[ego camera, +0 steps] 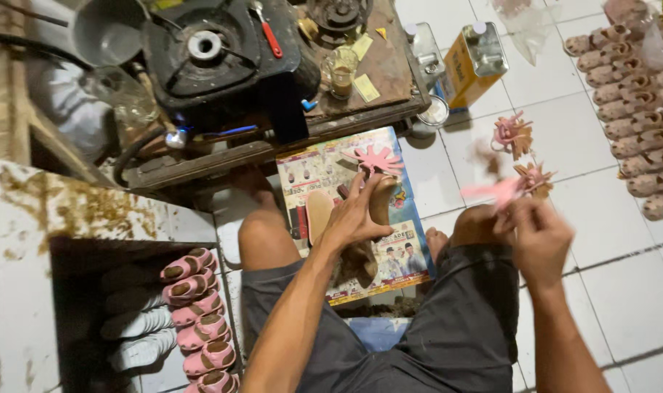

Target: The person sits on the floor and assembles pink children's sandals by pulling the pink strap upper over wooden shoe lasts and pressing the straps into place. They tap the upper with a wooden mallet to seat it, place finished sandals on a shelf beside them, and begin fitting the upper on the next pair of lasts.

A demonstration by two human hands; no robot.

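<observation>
Pinching a pink cut-out piece (pixel 500 191) between its fingertips, the right hand (pixel 536 234) holds it out over the white tiled floor (pixel 578 291), above the right knee; the piece is blurred, so its exact shape is hard to tell. Over to the left hand (pixel 354 215): fingers spread wide, it reaches onto a small tan shoe (pixel 381 200) that stands on a colourful printed poster (pixel 411 251) laid on the floor between the person's legs. A tan insole (pixel 318 215) lies flat just beside that hand, and a pink flower-shaped cut-out (pixel 375 159) sits on the poster just past the fingertips. More pink and brown cut-outs (pixel 512 135) lie on the tiles near the right hand. Far right, rows of small tan shoes (pixel 637 102) line the floor. Lower left, pink shoes (pixel 199 320) stand stacked in a row. Up top, a dark stove (pixel 204 47) sits on a low wooden worktop (pixel 375 73), with a yellow tin can (pixel 473 62) beside it.
</observation>
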